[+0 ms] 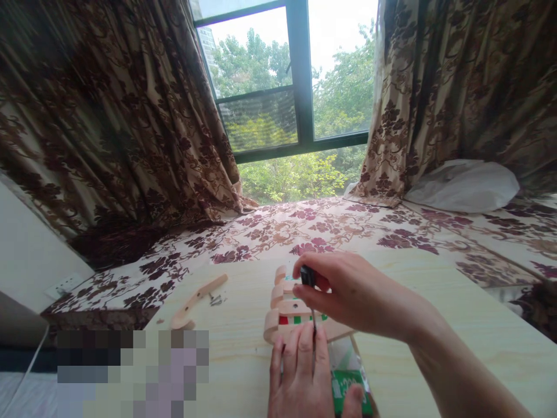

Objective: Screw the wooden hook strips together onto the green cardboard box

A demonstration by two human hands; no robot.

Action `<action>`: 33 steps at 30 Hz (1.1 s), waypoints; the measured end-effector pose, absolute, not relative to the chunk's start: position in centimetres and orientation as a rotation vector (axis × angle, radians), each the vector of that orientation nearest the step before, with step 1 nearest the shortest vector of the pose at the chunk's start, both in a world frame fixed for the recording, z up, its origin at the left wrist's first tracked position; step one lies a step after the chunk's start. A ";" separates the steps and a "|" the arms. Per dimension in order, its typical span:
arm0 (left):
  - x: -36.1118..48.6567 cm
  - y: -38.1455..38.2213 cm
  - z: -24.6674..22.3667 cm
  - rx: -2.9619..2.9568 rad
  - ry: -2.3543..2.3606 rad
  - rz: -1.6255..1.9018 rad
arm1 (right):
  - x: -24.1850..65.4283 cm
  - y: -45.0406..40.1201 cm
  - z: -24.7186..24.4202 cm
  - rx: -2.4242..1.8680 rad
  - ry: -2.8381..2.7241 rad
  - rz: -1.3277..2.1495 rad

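Observation:
My right hand (343, 290) grips the black handle of a screwdriver (308, 276), its thin shaft pointing down at the near edge of a pale wooden piece (271, 325). This piece has rounded ends, stepped bars and red and green patches. My left hand (300, 371) lies at its near side, fingers extended and close together around the screwdriver's tip. What the left fingertips press on is hidden. Beside the left thumb is a green and clear packet (351, 389).
A loose curved wooden part (198, 299) and a few screws (215, 300) lie left on the pale wooden tabletop (235, 360). Beyond are a flowered cloth (278, 232), a white plastic bag (467, 186), curtains and a window. A blurred patch covers the lower left.

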State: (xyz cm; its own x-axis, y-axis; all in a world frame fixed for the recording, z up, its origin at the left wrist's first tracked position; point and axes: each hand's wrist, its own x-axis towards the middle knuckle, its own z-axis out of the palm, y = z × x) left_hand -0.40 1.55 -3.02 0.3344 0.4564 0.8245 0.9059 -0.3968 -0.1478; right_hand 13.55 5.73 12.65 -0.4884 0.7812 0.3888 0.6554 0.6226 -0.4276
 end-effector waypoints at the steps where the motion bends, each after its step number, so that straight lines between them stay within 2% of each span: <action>1: -0.2 1.5 -2.9 -1.980 -1.198 -0.969 | 13.5 5.7 12.7 -1.100 -2.306 0.318; 8: 0.0 1.4 -2.8 -1.973 -1.222 -0.995 | 13.5 6.3 12.2 -1.258 -2.243 0.189; 15: -0.6 1.5 -3.1 -2.010 -1.170 -0.922 | 13.4 5.8 12.5 -1.104 -2.308 0.387; 21: -0.4 1.5 -2.8 -1.998 -1.190 -0.990 | 13.6 6.2 12.2 -1.240 -2.235 0.221; 27: -1.5 1.5 -2.2 -2.039 -1.049 -0.741 | 13.5 5.8 12.6 -1.062 -2.306 0.424; 33: -1.5 1.4 -2.8 -2.070 -1.163 -0.788 | 13.7 6.2 12.5 -1.226 -2.253 0.258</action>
State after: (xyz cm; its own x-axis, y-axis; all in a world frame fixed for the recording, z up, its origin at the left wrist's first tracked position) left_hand -1.47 1.35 -2.85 0.4315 0.5051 0.7474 0.8814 -0.4125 -0.2300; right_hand 13.66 6.24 12.48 -0.4278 0.8205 0.3791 0.7137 0.5641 -0.4153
